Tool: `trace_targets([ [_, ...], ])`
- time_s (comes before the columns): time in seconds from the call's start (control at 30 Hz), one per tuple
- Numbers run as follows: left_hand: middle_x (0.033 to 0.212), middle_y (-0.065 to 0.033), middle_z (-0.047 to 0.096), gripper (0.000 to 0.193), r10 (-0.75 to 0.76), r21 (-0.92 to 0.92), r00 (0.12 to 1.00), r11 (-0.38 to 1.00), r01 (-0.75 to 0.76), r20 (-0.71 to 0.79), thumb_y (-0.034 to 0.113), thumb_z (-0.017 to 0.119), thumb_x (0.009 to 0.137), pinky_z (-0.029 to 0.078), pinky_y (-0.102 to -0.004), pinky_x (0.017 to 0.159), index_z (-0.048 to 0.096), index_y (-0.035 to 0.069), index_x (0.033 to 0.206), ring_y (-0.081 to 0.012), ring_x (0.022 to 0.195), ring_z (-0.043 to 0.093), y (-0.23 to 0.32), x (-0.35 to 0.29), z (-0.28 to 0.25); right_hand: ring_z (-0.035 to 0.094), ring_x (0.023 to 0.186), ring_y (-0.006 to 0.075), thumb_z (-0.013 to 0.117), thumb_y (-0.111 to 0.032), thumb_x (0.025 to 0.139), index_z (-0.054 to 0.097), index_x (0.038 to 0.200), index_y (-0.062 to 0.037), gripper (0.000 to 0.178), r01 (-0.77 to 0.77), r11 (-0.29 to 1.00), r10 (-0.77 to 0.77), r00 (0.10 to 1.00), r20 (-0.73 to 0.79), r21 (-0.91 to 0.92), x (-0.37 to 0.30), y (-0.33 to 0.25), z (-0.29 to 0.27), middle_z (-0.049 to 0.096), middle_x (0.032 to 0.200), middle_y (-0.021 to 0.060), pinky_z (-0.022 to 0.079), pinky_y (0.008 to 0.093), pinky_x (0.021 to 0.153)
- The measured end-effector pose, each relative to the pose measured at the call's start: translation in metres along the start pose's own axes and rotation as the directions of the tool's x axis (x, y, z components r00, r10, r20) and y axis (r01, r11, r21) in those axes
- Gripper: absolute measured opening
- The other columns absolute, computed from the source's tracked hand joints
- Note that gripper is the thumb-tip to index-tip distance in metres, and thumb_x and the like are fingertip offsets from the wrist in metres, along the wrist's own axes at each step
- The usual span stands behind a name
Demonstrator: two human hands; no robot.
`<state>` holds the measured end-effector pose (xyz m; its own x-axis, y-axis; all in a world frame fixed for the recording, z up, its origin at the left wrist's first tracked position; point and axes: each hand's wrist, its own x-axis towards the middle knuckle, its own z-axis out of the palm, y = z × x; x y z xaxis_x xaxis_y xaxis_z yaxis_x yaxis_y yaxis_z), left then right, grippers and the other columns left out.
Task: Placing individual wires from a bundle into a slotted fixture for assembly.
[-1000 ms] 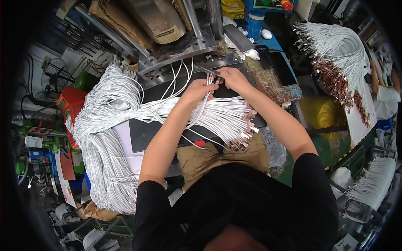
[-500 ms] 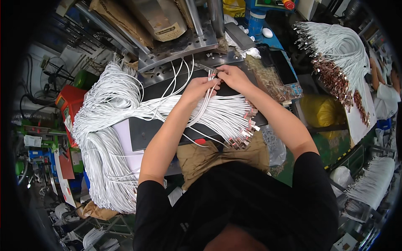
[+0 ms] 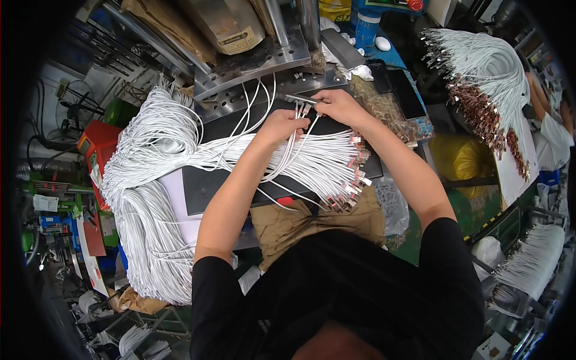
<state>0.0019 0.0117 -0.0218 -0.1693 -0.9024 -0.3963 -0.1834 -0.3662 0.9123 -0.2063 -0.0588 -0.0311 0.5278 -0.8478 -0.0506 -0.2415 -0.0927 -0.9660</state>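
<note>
Fingertips of the left hand [image 3: 282, 127] pinch several white cables [image 3: 293, 144] above a black board [image 3: 201, 195]; the grip of the right hand [image 3: 339, 108] cannot be told. Rightward: yellow plastic bag [image 3: 461, 157], clear plastic bag [image 3: 394, 210], blue cylindrical container [image 3: 366, 33], contents indistinct.

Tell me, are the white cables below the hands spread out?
Spread: the white cables widen rightward from a narrow bunch toward their metal ends.
</note>
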Motion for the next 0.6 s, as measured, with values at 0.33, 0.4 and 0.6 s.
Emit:
trace_targets([
  [0.33, 0.073, -0.0028, 0.066, 0.021, -0.031, -0.056, 0.999, 0.998, 0.03, -0.012, 0.022, 0.072, 0.088, 0.048, -0.0235, 0.057, 0.07, 0.001, 0.088, -0.0106, 0.063, 0.062, 0.012, -0.011, 0.005, 0.067, 0.074, 0.016, 0.071, -0.026, 0.079, 0.069, 0.111, 0.0039, 0.043, 0.088, 0.991, -0.082, 0.995, 0.055, -0.101, 0.002, 0.001, -0.004, 0.072, 0.081, 0.0109, 0.05, 0.0287, 0.071],
  [0.4, 0.074, -0.0023, 0.066, 0.022, -0.01, -0.181, 0.997, 0.983, -0.004, -0.077, 0.023, 0.072, 0.089, 0.046, -0.0228, 0.056, 0.071, 0.002, 0.088, -0.0101, 0.063, 0.061, 0.01, -0.012, 0.002, 0.064, 0.077, 0.0119, 0.074, -0.024, 0.083, 0.067, 0.111, 0.0048, 0.041, -0.033, 0.997, 0.037, 0.997, 0.065, -0.064, 0.0, -0.005, -0.01, 0.071, 0.086, 0.0075, 0.05, 0.0262, 0.071],
  [0.6, 0.074, -0.0017, 0.066, 0.023, -0.032, -0.098, 0.997, 0.995, 0.025, -0.068, 0.025, 0.071, 0.09, 0.044, -0.023, 0.055, 0.072, 0.003, 0.09, -0.01, 0.063, 0.061, 0.006, -0.009, -0.008, 0.063, 0.078, 0.01, 0.079, -0.029, 0.084, 0.066, 0.111, 0.0039, 0.044, -0.109, 0.994, 0.108, 0.993, 0.055, 0.026, -0.005, -0.014, -0.018, 0.071, 0.091, 0.0059, 0.049, 0.0253, 0.07],
])
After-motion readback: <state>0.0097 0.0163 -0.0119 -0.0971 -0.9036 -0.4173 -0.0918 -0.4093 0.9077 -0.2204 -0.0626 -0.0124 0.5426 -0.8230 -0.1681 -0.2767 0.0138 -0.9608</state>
